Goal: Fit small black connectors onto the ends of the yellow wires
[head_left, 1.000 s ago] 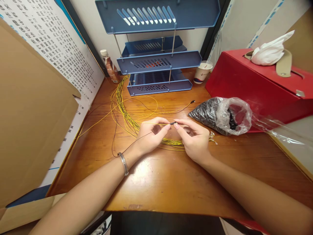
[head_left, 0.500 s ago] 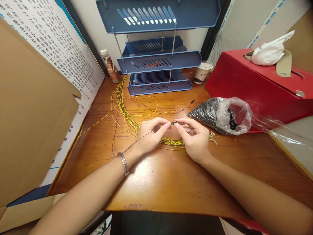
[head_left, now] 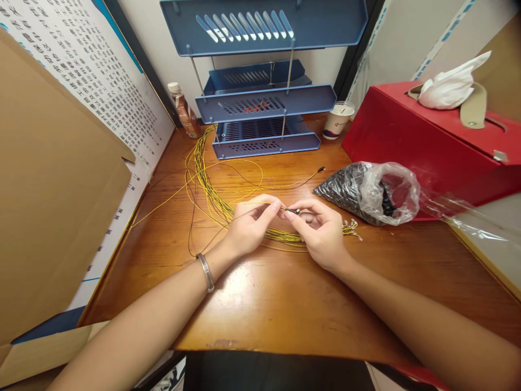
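Note:
My left hand [head_left: 248,231] is closed in a pinch on a thin yellow wire [head_left: 260,203]. A dark wire [head_left: 215,239] trails from the same hand past my wrist. My right hand [head_left: 325,233] pinches a small black connector [head_left: 292,210] at the wire's end, just right of my left fingertips. Underneath both hands runs a curved bundle of yellow and black wires [head_left: 203,176], with clear pieces at its right-hand ends [head_left: 352,228]. Another wire ends in a black connector [head_left: 321,169] on the table behind my hands.
A clear bag of small black parts [head_left: 345,190] lies open to the right, beside a red box [head_left: 407,130] with tissue on top. Blue tiered trays [head_left: 266,144], a bottle [head_left: 185,114] and a paper cup [head_left: 337,120] stand behind. Cardboard [head_left: 52,190] borders the left.
My right hand has shifted slightly left and now holds the black connector further along, tilted a little. My left fingers have moved slightly left and up along the wire.

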A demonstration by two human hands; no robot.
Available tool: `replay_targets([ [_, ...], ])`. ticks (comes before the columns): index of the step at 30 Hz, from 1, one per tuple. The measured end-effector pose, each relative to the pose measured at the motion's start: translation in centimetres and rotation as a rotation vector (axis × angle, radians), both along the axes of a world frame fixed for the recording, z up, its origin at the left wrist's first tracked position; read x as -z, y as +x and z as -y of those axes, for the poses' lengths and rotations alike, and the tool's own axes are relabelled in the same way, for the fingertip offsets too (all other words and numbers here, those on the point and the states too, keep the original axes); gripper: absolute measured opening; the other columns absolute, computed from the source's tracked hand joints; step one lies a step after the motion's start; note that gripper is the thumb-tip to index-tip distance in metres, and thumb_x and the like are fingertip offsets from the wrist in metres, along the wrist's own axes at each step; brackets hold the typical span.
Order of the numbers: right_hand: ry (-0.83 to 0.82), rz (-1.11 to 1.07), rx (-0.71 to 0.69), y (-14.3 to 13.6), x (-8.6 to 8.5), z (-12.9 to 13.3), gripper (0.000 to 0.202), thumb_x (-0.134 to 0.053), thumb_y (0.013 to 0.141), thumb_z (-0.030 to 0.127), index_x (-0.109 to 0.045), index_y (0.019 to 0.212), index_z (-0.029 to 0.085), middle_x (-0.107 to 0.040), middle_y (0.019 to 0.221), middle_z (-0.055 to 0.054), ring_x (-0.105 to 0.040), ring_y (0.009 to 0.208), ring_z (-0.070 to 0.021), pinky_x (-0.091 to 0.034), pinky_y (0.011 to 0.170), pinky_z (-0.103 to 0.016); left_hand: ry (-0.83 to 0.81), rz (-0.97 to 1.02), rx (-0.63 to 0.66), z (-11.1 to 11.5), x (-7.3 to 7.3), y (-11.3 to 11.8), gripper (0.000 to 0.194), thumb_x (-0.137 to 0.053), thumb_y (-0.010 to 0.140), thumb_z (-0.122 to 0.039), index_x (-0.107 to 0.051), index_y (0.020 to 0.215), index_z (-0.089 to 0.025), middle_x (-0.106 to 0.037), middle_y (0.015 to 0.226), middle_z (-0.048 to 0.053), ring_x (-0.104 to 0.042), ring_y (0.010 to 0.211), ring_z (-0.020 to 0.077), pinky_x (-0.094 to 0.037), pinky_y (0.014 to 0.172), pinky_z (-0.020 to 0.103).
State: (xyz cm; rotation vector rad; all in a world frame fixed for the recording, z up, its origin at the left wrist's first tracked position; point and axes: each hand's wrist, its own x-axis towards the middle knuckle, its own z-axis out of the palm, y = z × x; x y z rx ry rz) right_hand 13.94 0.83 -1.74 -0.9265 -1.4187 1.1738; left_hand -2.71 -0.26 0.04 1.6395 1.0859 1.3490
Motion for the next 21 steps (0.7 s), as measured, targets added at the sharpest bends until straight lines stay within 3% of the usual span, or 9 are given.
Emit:
replay_targets([
  [9,-0.005,-0.059,0.037,-0.08,-0.31,-0.09,0.026,-0.077,0.081,0.039,-0.064,0.088,0.017,-0.058,0.071,0.002,-0.041,0.043,-0.0049,-0.03,0.038,-0.02,-0.064,0.141,-0.085,-0.35,0.07,0.06,0.041,-0.064,0.093,-0.053,-0.066,0.077,-0.016,-0.07,0.066,0.004,-0.049,0.048,0.01,-0.044,0.051,0.025],
  [12,-0.006,-0.06,0.078,-0.07,-0.48,-0.3,0.026,-0.077,0.08,0.038,-0.064,0.088,0.018,-0.052,0.062,0.005,-0.04,0.041,-0.0053,-0.028,0.038,-0.02,-0.073,-0.019,-0.038,-0.09,-0.1,-0.15,0.052,-0.05,0.1,-0.053,-0.07,0.071,-0.016,-0.071,0.064,0.005,-0.051,0.049,0.0112,-0.045,0.054,0.026],
  [15,-0.001,-0.062,0.158,-0.04,-0.51,-0.62,0.025,-0.077,0.08,0.036,-0.065,0.09,0.017,-0.057,0.069,0.003,-0.041,0.041,-0.0043,-0.028,0.038,-0.02,-0.035,-0.249,0.075,0.31,-0.47,-0.3,0.057,-0.045,0.104,-0.047,-0.071,0.063,-0.017,-0.069,0.059,0.004,-0.058,0.053,0.0119,-0.048,0.063,0.026],
  [18,-0.006,-0.051,0.202,-0.03,-0.43,-0.88,0.026,-0.077,0.079,0.036,-0.065,0.091,0.016,-0.061,0.079,0.0,-0.043,0.041,-0.0037,-0.029,0.038,-0.02,-0.005,-0.275,0.161,0.54,-0.62,-0.2,0.049,-0.048,0.103,-0.04,-0.07,0.065,-0.017,-0.071,0.064,0.003,-0.063,0.059,0.012,-0.049,0.064,0.024],
  [21,-0.005,-0.028,0.196,-0.05,-0.36,-0.91,0.025,-0.076,0.079,0.035,-0.066,0.091,0.016,-0.06,0.075,0.001,-0.043,0.041,-0.0044,-0.03,0.038,-0.021,-0.007,-0.135,0.08,0.43,-0.31,0.01,0.026,-0.056,0.1,-0.035,-0.069,0.088,-0.016,-0.074,0.078,0.004,-0.065,0.064,0.012,-0.048,0.06,0.023],
])
